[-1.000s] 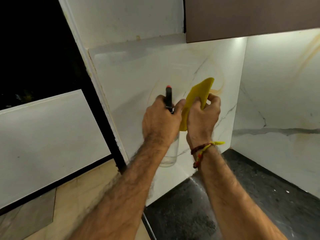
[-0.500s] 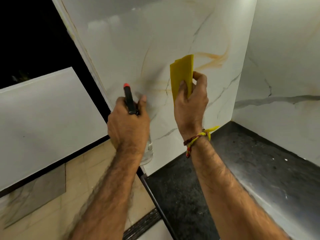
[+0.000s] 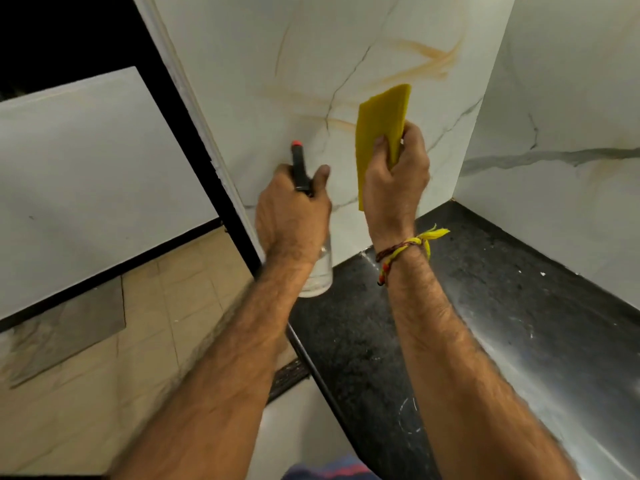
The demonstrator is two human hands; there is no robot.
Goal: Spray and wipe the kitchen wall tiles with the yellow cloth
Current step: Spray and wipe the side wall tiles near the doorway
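Note:
My right hand (image 3: 396, 178) grips a folded yellow cloth (image 3: 379, 129) and holds it up against the white marble-look wall tile (image 3: 263, 64). The cloth stands upright, its top edge above my fingers. To its left, my left hand (image 3: 294, 216) holds a clear spray bottle (image 3: 320, 271) by the neck. The bottle's black spray head with a red tip (image 3: 298, 164) points up toward the tile. Orange-brown and grey veins run across the tile around the cloth.
A black stone countertop (image 3: 485, 306) runs below the tiles into the corner. A second tiled wall (image 3: 571, 116) meets it on the right. On the left, a black frame (image 3: 194, 140) edges the tile, with a beige tiled floor (image 3: 156, 323) below.
The view has tilted down, so the wall cabinet has left the frame. My hands have moved apart: the left with the bottle lower and leftward, the right still holding the cloth on the tile.

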